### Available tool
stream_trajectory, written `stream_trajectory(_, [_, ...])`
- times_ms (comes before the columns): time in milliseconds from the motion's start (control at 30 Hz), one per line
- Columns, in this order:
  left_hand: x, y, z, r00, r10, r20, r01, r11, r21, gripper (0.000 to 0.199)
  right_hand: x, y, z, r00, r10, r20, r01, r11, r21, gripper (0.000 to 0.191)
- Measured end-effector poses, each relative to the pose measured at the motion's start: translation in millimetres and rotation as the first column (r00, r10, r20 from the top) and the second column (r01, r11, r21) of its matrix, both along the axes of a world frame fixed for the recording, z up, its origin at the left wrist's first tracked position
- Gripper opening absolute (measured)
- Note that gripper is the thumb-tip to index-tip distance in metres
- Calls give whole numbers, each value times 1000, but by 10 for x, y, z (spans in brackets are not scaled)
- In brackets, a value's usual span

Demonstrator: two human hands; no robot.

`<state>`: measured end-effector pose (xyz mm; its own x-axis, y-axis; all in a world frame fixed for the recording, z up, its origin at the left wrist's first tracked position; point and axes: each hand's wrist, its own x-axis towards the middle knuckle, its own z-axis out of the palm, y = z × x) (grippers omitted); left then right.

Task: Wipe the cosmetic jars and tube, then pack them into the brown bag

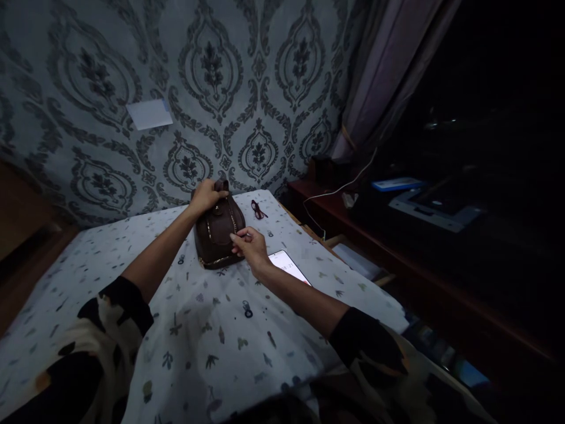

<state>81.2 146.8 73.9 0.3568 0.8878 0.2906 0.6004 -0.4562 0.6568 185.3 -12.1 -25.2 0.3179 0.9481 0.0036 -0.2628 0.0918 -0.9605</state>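
A dark brown handbag (223, 227) with gold-coloured zips stands on the patterned white bedsheet, close to the wall. My left hand (206, 197) is closed over the bag's top, beside its short handle (222, 185). At the lower right of the bag's front, the fingers of my right hand (251, 244) are pinched together near the end of a zip. Whatever lies between those fingertips is too small to make out. Partly behind my right wrist lies a phone (289, 265) with its screen lit.
Dark-framed glasses (258, 210) lie to the right of the bag. A white card (150, 114) is on the patterned wall (260, 70). Beyond the bed's right edge stands a dark red table (304, 189) with a white cable (339, 189) running over it.
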Motion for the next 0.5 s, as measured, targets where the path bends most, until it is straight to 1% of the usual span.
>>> stream_trajectory(100, [-5, -56, 18, 999, -10, -33, 11, 1000, 26, 29, -4, 10, -5, 1000, -4, 5, 4, 1000, -2, 29])
stream_trajectory(300, [-15, -204, 55, 997, -51, -62, 53, 998, 34, 29, -14, 20, -16, 999, -27, 23, 27, 1000, 6, 25])
stream_trajectory(500, [-27, -276, 28, 993, -101, -63, 103, 994, 27, 29, -21, 27, -18, 998, -35, 59, 34, 999, 14, 26])
